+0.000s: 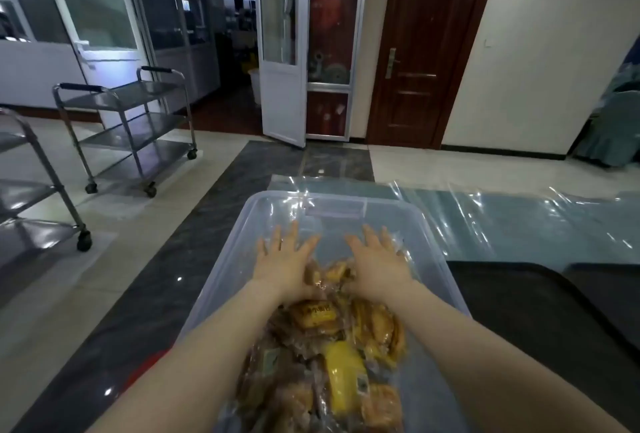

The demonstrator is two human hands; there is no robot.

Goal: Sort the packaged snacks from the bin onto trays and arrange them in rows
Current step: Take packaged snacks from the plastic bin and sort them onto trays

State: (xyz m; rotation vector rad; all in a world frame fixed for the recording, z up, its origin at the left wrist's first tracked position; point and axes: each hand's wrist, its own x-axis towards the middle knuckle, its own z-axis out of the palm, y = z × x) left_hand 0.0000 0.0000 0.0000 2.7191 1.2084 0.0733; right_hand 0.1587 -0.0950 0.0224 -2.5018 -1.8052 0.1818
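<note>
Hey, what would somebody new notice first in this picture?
Both hands, the left hand and right hand, reach open and flat into a clear plastic bin at centre, over a heap of yellow and brown snack packs. Dark trays lie right of it; steel carts stand far left.

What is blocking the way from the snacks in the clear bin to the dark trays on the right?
Only the clear plastic bin's right wall stands between the packaged snacks and the dark trays; nothing else visible does.
</note>
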